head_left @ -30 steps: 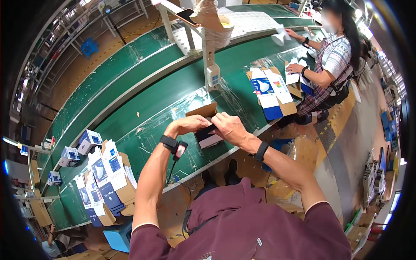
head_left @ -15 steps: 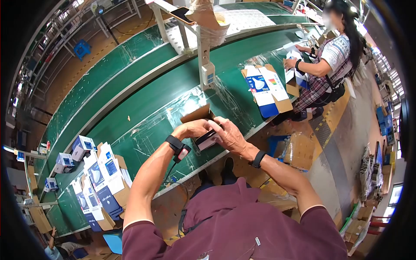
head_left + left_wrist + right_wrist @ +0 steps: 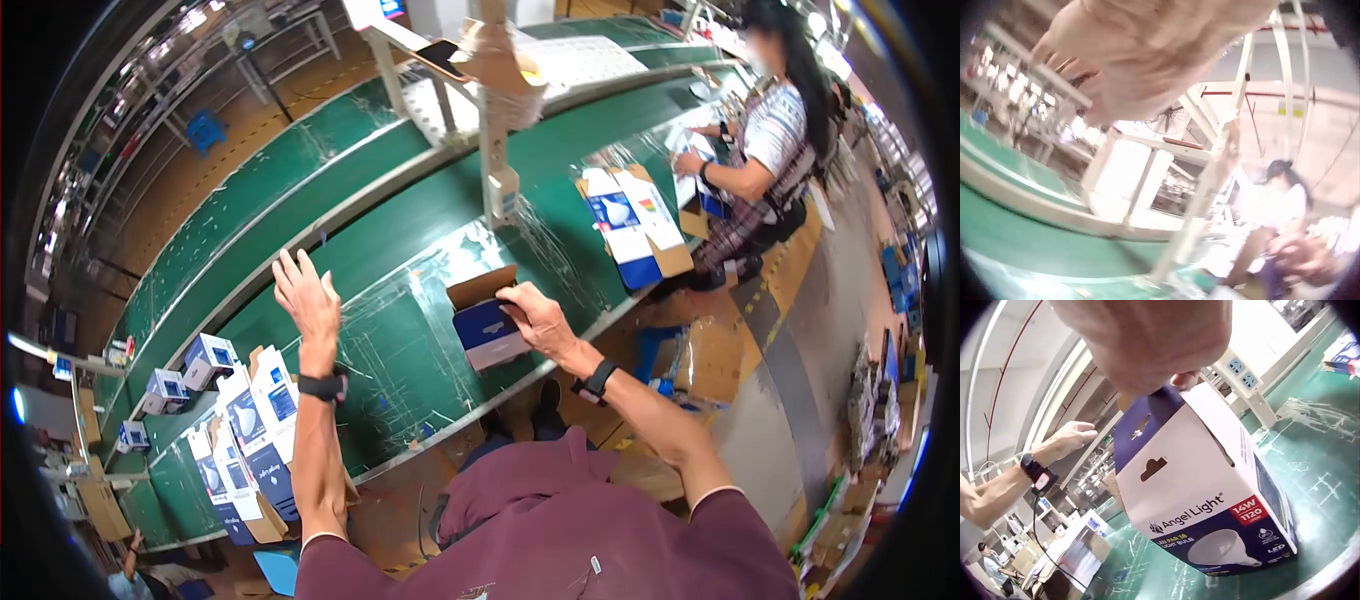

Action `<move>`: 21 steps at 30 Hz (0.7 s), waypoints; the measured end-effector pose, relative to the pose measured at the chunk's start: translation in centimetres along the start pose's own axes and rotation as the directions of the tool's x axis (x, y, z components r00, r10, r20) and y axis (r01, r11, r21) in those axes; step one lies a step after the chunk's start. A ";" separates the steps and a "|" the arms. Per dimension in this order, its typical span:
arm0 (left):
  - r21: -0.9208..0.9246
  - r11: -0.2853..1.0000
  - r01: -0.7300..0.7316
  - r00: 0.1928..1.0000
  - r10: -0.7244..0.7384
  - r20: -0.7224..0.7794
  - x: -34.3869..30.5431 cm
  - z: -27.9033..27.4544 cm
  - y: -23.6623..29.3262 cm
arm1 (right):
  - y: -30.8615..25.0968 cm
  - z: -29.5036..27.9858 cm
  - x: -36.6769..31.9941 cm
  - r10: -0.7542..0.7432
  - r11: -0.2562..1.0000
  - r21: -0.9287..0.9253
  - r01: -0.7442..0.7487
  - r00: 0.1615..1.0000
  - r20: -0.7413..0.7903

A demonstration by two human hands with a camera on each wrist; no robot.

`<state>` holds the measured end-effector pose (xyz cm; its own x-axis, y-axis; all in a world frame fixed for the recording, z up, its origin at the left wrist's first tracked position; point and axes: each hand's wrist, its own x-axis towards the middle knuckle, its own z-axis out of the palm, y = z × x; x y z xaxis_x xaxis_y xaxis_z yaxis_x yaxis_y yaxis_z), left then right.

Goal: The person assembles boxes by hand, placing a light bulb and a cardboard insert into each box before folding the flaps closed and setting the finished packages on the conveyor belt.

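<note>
A: What is the person handling, and where is it sitting?

B: A small blue-and-white box point(image 3: 488, 335), printed with a light bulb, is standing upright on the green belt point(image 3: 380, 370). It is close to the belt's near edge, straight in front of the person. One brown flap point(image 3: 482, 285) is sticking up open at the top.

A: What are the hands doing?

B: The right hand point(image 3: 540, 312) is curling its fingers over the box's top edge and gripping it there. The left hand point(image 3: 303, 290) is hovering raised above the belt, well apart to the left. Its fingers are spreading wide and holding nothing.

A: How is the box likely to handle?

B: It is looking like thin printed card: light and stiff along its folds, with walls probably giving under a hard squeeze. The glossy print may be making it a little slippery. I cannot tell whether a bulb is sitting inside. If one is, the box is fragile.

A: Where is the best hold?

B: Probably the top edge or the corners, where the folds are stiffening the card. Two opposite walls low down would also do, rather than the loose flap.
</note>
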<state>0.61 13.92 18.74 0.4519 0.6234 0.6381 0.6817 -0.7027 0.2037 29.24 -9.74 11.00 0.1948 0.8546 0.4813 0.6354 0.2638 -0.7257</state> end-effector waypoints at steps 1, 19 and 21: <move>0.172 0.983 0.059 0.987 -0.032 -0.158 -1.1 0.7 1.0 | -0.1 0.9 0.4 -0.017 0.999 -0.045 0.016 1.000 -0.020; -0.299 0.944 -0.139 0.763 0.294 0.575 -15.6 6.3 14.3 | 1.0 0.7 -2.3 -0.051 0.826 -0.362 0.432 0.697 0.715; -0.352 0.922 -0.161 0.906 0.279 0.318 -14.8 5.6 13.2 | 1.1 0.3 -2.3 -0.106 0.874 -0.297 0.383 0.749 0.654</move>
<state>6.09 -2.66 7.80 0.7826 0.4777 0.3991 0.3537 -0.8688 0.3465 29.27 -11.33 8.96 -0.4105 0.9045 0.1156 0.8523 0.4256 -0.3040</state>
